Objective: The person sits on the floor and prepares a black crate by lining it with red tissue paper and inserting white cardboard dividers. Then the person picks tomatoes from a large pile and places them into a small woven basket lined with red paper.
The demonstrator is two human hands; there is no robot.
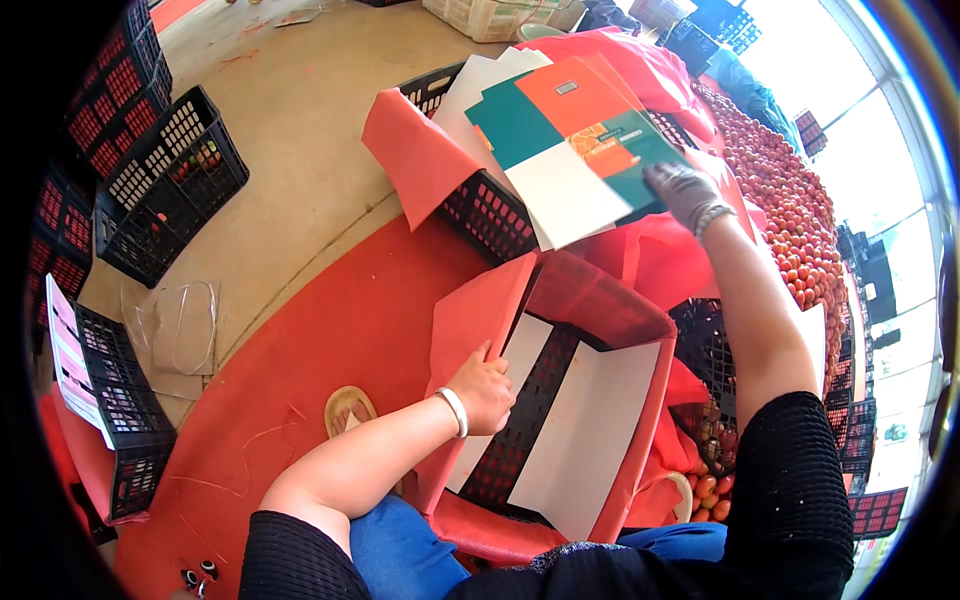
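Observation:
A black plastic crate (514, 420) lined with red cloth (600, 289) stands before me. White sheets (589, 427) line both long sides, and its slatted bottom shows between them. My left hand (480, 394), bare with a bangle at the wrist, grips the crate's left rim over the cloth. Beyond it, a stack of printed cardboard sheets (577, 142) in green, orange and white lies across a second cloth-draped crate (487, 217). My right hand (686, 196), gloved and blurred, is at the right edge of these sheets. Whether its fingers pinch a sheet is unclear.
A large heap of tomatoes (795, 217) extends along the right. More tomatoes (709, 491) lie by a tipped black crate (701, 352) at my right. Black crates (172, 187) stand at the left, one carrying printed sheets (75, 360). Red cloth (300, 420) covers the floor.

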